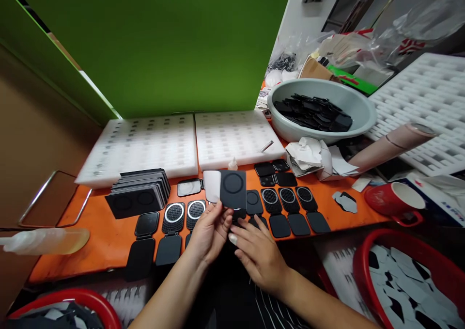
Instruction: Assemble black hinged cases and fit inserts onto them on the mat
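Between thumb and fingers, my left hand (211, 226) pinches a dark square sheet (233, 187) with a ring mark, and a white backing (211, 184) folds away from its left side. My right hand (258, 251) is open, palm down and fingers stretched, just below the sheet; its fingertips reach over a dark hinged pad, and I cannot tell whether they touch it. Around the hands lie several hinged black pads, some with a white ring (174, 213) on a textured face, others with rings (287, 198) over a mesh. A stack of dark ring-marked sheets (141, 193) stands at left.
White foam trays (152, 147) line the back of the orange table (90, 222). A grey basin (363, 113) of black pieces stands at right, near a red mug (388, 200) and scrap paper (307, 154). A glue bottle (47, 241) lies left. Red tubs (363, 275) hold offcuts below.
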The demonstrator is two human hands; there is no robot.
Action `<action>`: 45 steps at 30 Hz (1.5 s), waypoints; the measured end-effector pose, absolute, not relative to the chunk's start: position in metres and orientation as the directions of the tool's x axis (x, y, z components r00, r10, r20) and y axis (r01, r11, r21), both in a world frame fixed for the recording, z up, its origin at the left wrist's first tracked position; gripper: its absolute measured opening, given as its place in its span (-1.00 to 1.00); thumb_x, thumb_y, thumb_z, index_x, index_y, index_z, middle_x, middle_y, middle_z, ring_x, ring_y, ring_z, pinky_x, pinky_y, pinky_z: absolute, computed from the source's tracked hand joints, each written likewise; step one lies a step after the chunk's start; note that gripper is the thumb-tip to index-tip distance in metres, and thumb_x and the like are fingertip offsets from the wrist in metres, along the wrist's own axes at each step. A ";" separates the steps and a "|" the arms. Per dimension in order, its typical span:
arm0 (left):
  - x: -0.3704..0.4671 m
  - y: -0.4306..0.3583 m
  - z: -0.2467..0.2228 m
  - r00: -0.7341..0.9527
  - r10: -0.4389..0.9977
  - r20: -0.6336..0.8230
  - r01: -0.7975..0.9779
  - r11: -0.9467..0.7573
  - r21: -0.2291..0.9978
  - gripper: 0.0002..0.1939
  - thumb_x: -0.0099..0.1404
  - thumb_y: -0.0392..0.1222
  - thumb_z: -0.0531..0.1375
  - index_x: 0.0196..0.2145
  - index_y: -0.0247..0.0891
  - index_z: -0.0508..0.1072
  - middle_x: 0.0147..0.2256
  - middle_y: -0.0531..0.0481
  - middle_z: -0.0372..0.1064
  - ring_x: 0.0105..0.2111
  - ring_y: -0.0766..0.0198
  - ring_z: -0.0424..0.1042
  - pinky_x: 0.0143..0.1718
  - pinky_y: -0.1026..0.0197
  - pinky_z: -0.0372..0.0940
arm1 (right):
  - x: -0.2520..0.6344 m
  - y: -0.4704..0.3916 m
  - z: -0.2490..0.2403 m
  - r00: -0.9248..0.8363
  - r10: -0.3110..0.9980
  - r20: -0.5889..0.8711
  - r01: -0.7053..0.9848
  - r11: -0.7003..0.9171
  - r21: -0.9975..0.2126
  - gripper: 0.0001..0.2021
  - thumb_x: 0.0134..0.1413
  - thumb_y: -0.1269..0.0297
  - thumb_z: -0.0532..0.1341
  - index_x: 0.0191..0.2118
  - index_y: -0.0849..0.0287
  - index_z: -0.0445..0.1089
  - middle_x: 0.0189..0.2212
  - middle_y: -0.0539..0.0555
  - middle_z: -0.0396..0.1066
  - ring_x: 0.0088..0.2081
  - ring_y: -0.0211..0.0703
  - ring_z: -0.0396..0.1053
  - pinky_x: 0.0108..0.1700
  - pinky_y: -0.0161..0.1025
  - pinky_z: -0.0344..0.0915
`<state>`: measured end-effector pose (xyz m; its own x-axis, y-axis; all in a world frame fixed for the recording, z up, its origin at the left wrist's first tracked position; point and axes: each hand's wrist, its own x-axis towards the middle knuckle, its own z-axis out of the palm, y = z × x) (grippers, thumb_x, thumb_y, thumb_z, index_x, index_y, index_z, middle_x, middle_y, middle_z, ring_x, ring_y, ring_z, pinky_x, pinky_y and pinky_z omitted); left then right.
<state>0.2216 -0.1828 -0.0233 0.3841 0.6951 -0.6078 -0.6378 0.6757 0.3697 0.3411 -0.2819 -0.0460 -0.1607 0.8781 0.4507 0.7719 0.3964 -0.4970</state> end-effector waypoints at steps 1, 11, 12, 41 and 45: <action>0.220 -0.182 -0.024 0.381 0.703 -0.600 -0.630 0.673 0.388 -0.86 0.27 -0.44 0.12 -0.44 -0.36 0.41 -0.50 0.01 0.45 -0.54 0.44 0.46 -0.52 0.46 0.39 | 0.342 -0.282 -0.046 -0.064 0.887 0.458 0.739 0.350 -0.576 -0.76 0.17 0.35 0.08 -0.05 0.11 0.34 -0.12 0.12 0.45 0.02 -0.06 0.33 0.11 0.08 0.18; 0.231 -0.206 -0.029 0.332 0.783 -0.526 -0.549 0.614 0.567 -0.69 -0.12 -0.17 0.44 -0.46 -0.34 0.45 -0.48 0.07 0.45 -0.50 0.45 0.44 -0.47 0.50 0.35 | 0.330 -0.242 -0.031 0.510 0.860 0.019 0.194 -0.094 -0.976 -0.68 -0.02 0.09 0.25 -0.18 0.16 0.31 -0.36 0.09 0.49 -0.33 -0.11 0.45 -0.26 -0.18 0.39; 0.232 -0.208 -0.029 0.327 0.786 -0.524 -0.546 0.610 0.574 -0.67 -0.14 -0.15 0.45 -0.47 -0.35 0.45 -0.50 0.06 0.45 -0.50 0.45 0.44 -0.47 0.49 0.35 | 0.329 -0.240 -0.030 0.523 0.852 0.000 0.201 -0.124 -0.972 -0.75 0.01 0.07 0.23 -0.30 0.16 0.33 -0.45 0.06 0.47 -0.39 -0.14 0.43 -0.30 -0.20 0.38; 0.191 -0.218 -0.032 0.465 0.862 -0.202 0.013 0.221 0.975 -0.81 0.18 -0.14 0.21 -0.30 -0.21 0.58 -0.33 -0.08 0.53 -0.28 0.08 0.47 -0.19 0.14 0.32 | 0.355 -0.254 -0.017 -0.246 0.943 0.223 0.618 0.330 -0.714 -0.80 0.18 0.31 0.07 -0.26 0.15 0.44 -0.42 0.06 0.49 -0.42 -0.21 0.42 -0.39 -0.32 0.32; 0.186 -0.215 -0.029 0.479 0.864 -0.153 0.103 0.118 0.988 -0.82 0.20 -0.16 0.19 -0.29 -0.20 0.58 -0.31 -0.08 0.53 -0.31 0.11 0.46 -0.23 0.17 0.31 | 0.353 -0.254 -0.016 -0.294 0.926 0.235 0.631 0.373 -0.680 -0.74 0.20 0.36 0.00 -0.30 0.17 0.45 -0.47 0.06 0.48 -0.47 -0.22 0.40 -0.41 -0.32 0.30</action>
<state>0.1856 -0.2151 -0.0285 0.4787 0.8645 -0.1535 0.1034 0.1181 0.9876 0.3530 -0.2536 -0.0159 -0.2938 0.9264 0.2354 0.6314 0.3730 -0.6798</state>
